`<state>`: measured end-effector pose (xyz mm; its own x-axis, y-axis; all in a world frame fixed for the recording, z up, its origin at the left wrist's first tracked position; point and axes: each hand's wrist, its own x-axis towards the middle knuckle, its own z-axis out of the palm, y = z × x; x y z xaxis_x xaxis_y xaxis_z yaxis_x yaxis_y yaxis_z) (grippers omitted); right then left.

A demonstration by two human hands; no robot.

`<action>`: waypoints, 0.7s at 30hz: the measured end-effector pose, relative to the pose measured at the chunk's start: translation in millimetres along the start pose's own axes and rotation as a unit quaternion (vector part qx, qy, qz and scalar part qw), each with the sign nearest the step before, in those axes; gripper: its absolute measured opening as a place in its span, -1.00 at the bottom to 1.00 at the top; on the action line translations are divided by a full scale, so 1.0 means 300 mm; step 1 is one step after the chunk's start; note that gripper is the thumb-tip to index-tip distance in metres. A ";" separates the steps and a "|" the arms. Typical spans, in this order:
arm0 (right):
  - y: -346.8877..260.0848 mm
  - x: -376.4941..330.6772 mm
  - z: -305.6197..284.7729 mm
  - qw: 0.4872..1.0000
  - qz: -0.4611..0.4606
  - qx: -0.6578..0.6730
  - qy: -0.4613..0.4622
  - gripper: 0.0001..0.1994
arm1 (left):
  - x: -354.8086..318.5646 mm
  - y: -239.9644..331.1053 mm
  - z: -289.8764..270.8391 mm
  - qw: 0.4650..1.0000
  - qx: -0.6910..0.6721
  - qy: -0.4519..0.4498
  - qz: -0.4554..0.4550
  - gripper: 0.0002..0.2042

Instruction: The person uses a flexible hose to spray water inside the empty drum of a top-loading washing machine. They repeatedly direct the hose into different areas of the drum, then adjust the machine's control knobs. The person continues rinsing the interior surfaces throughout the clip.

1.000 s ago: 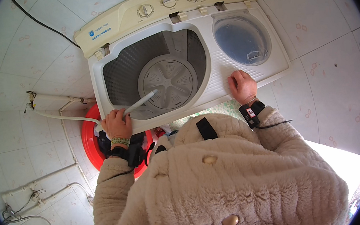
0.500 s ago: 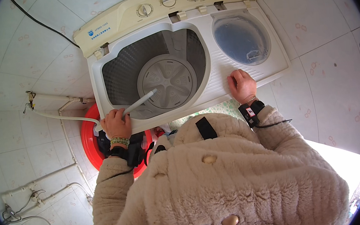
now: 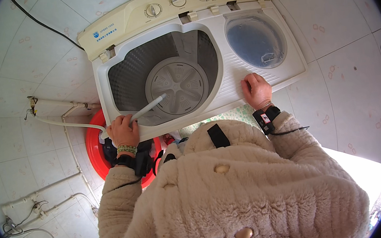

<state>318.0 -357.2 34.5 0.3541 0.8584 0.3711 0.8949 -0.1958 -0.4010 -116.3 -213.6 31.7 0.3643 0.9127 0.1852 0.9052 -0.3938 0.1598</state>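
Head view: I see no shift over the last second; filling setup looks steady.
Left hand (image 3: 124,131): still clenched round white hose (image 3: 146,109), nozzle over wash tub (image 3: 167,81).
Right hand (image 3: 256,90): stays flat, fingers spread, on washer top (image 3: 237,77) beside spin tub (image 3: 255,40).

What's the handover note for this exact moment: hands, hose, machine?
Left hand: gripping the white hose at the front rim of the wash tub, nozzle pointing in over the pulsator.
Right hand: flat on the washing machine top, holding nothing.
Spin tub cover is in place. Red basin sits on the floor to the left.
Done: hose laid into the tub. No water or laundry visible in it yet.
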 end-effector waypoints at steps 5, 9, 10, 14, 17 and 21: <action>0.001 -0.001 -0.001 1.000 0.002 -0.001 -0.003 -0.88 | 0.001 -0.001 0.001 1.000 -0.003 -0.001 -0.001 -0.77; 0.001 0.000 -0.001 1.000 -0.003 -0.006 -0.001 -0.88 | 0.000 -0.003 0.004 1.000 -0.002 0.002 -0.001 -0.78; 0.001 0.000 -0.001 1.000 -0.002 -0.007 -0.002 -0.88 | 0.000 -0.003 0.004 1.000 -0.002 0.003 -0.001 -0.78; 0.000 0.001 -0.002 1.000 -0.001 -0.004 0.000 -0.88 | 0.000 -0.004 0.005 1.000 0.001 0.000 -0.001 -0.78; -0.002 0.001 -0.002 1.000 -0.001 -0.006 0.003 -0.88 | 0.000 -0.003 0.005 1.000 -0.001 0.008 0.003 -0.78; -0.004 0.000 -0.002 1.000 0.001 -0.006 0.003 -0.88 | -0.001 -0.002 0.006 1.000 -0.001 0.007 0.000 -0.78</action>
<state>317.2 -357.2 35.4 0.3570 0.8554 0.3754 0.8976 -0.2029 -0.3913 -116.7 -213.4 29.8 0.3613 0.9111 0.1984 0.9046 -0.3941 0.1625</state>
